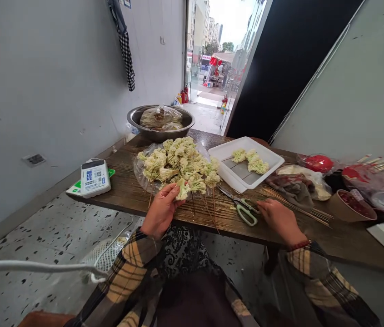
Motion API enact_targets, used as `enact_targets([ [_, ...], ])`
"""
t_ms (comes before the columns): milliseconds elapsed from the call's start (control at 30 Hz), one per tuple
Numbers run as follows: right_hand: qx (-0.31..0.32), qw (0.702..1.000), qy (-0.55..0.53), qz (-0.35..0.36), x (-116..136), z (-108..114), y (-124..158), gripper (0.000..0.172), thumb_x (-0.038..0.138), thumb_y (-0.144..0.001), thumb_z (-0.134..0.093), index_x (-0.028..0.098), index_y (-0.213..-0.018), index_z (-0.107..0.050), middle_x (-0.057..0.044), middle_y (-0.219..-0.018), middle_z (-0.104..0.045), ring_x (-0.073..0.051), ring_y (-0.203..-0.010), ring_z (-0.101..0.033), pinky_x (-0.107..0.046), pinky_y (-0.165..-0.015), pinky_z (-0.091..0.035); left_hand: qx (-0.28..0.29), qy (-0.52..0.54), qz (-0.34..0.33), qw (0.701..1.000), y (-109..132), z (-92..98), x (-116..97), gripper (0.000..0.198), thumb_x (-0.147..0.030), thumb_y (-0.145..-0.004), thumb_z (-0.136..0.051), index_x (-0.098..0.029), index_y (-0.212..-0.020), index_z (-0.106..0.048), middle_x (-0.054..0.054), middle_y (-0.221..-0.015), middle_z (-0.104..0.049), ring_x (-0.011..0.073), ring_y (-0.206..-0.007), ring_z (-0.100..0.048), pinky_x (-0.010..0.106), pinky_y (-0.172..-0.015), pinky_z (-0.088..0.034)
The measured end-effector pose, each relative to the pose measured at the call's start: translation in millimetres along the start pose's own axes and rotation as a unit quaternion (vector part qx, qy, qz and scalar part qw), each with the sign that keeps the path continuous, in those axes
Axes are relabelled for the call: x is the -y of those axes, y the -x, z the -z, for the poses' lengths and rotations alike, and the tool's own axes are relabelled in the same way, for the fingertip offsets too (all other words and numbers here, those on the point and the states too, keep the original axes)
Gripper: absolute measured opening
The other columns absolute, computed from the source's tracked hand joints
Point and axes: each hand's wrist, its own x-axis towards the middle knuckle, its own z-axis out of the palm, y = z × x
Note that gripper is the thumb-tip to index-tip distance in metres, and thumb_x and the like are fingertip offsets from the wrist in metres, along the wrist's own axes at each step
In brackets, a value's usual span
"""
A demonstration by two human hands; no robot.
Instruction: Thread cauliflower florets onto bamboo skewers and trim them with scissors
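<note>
My left hand point(164, 206) pinches a single cauliflower floret point(182, 190) by its stalk, just in front of the heap. Behind it, cauliflower florets point(187, 159) lie piled on a clear plastic bag point(138, 170), with thin wooden sticks poking out toward the table's front edge. My right hand point(276, 218) is closed, fingertips together, low over the table beside the bamboo skewers point(309, 212); whatever is between the fingers is too small to make out. Green-handled scissors point(246, 213) lie open just left of that hand.
A white tray point(270, 156) holds a few florets behind the scissors. At the back left stands a metal basin point(132, 119) with bagged skewers. A white payment box point(94, 179) sits at the left edge. Cloth point(290, 188), bags and a paper bowl point(351, 209) crowd the right.
</note>
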Motion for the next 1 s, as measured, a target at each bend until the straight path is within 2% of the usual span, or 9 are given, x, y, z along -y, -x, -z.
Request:
enact_targets([
  [133, -0.02, 1.0, -0.004, -0.011, -10.7, -11.6, -1.8, 0.029, 0.03, -0.096, -0.045, 0.019, -0.105, -0.071, -0.008, -0.091, -0.069, -0.022, -0.089, -0.065, -0.029, -0.066, -0.046, 0.017, 0.032, 0.008, 0.999, 6.3, -3.0, -6.2, 0.023, -0.026, -0.07, -0.077, -0.015, -0.083, -0.062, 0.007, -0.12, -0.064, 0.0167, -0.087, -0.068, 0.029, -0.069, -0.061],
  [233, -0.066, 0.997, -0.024, -0.005, -9.5, -13.9, 3.4, 0.032, 0.029, -0.096, -0.044, 0.016, -0.114, -0.067, -0.011, -0.102, -0.069, -0.024, -0.096, -0.063, -0.033, -0.079, -0.049, 0.021, 0.036, 0.019, 0.999, 8.0, -1.0, -4.6, 0.029, -0.028, -0.068, -0.079, -0.016, -0.086, -0.06, 0.007, -0.119, -0.064, 0.0191, -0.083, -0.071, 0.027, -0.061, -0.061],
  [333, -0.104, 0.989, -0.086, 0.052, 2.1, -14.3, 10.3, 0.033, 0.032, -0.097, -0.042, 0.019, -0.115, -0.066, -0.01, -0.107, -0.068, -0.023, -0.098, -0.063, -0.034, -0.081, -0.05, 0.022, 0.026, 0.014, 0.999, 8.2, 2.5, 2.2, 0.032, -0.031, -0.069, -0.078, -0.017, -0.093, -0.061, 0.008, -0.114, -0.066, 0.018, -0.079, -0.071, 0.022, -0.051, -0.058],
  [467, -0.081, 0.986, -0.104, 0.107, 21.1, -15.6, 12.0, 0.032, 0.033, -0.094, -0.046, 0.02, -0.116, -0.065, -0.011, -0.11, -0.067, -0.026, -0.098, -0.064, -0.038, -0.081, -0.052, 0.02, 0.014, 0.0, 1.0, 11.2, 3.7, 10.5, 0.031, -0.03, -0.071, -0.076, -0.015, -0.096, -0.065, 0.009, -0.109, -0.067, 0.0169, -0.079, -0.069, 0.021, -0.051, -0.057],
  [567, -0.072, 0.987, -0.093, 0.108, 26.8, -15.3, 7.4, 0.034, 0.03, -0.092, -0.047, 0.019, -0.12, -0.062, -0.013, -0.115, -0.066, -0.028, -0.099, -0.064, -0.04, -0.08, -0.053, 0.032, 0.016, -0.002, 0.999, 15.3, 4.9, 11.5, 0.028, -0.027, -0.073, -0.074, -0.015, -0.098, -0.068, 0.009, -0.109, -0.067, 0.0178, -0.086, -0.068, 0.027, -0.066, -0.061],
  [667, -0.054, 0.99, -0.072, 0.11, 27.0, -13.0, 2.9, 0.038, 0.029, -0.092, -0.045, 0.019, -0.125, -0.058, -0.014, -0.118, -0.064, -0.028, -0.1, -0.064, -0.038, -0.076, -0.054, 0.055, 0.012, 0.002, 0.998, 18.2, 9.8, 11.6, 0.031, -0.025, -0.076, -0.071, -0.019, -0.107, -0.068, 0.008, -0.121, -0.063, 0.0205, -0.098, -0.065, 0.034, -0.082, -0.06],
  [733, -0.036, 0.993, -0.052, 0.103, 27.7, -10.6, 1.1, 0.038, 0.03, -0.093, -0.043, 0.019, -0.126, -0.057, -0.014, -0.117, -0.065, -0.027, -0.095, -0.067, -0.036, -0.071, -0.054, 0.066, 0.005, 0.002, 0.998, 19.0, 13.1, 13.1, 0.034, -0.026, -0.077, -0.07, -0.022, -0.111, -0.067, 0.007, -0.127, -0.06, 0.0223, -0.103, -0.064, 0.036, -0.086, -0.059],
  [867, -0.009, 0.995, -0.052, 0.086, 31.0, -7.2, -1.8, 0.036, 0.03, -0.09, -0.047, 0.02, -0.122, -0.059, -0.011, -0.105, -0.069, -0.024, -0.081, -0.069, -0.032, -0.063, -0.052, 0.069, -0.001, -0.003, 0.998, 21.0, 11.8, 14.6, 0.03, -0.028, -0.077, -0.07, -0.019, -0.106, -0.068, 0.008, -0.115, -0.065, 0.0214, -0.097, -0.065, 0.035, -0.081, -0.059],
  [1000, -0.021, 0.984, -0.159, 0.083, 27.0, -8.2, -6.4, 0.035, 0.031, -0.081, -0.054, 0.017, -0.112, -0.063, -0.011, -0.102, -0.071, -0.025, -0.085, -0.069, -0.033, -0.07, -0.053, 0.039, 0.003, 0.001, 0.999, 25.0, 4.6, 9.4, 0.028, -0.026, -0.072, -0.073, -0.015, -0.097, -0.067, 0.007, -0.098, -0.067, 0.0174, -0.083, -0.066, 0.032, -0.073, -0.059],
])
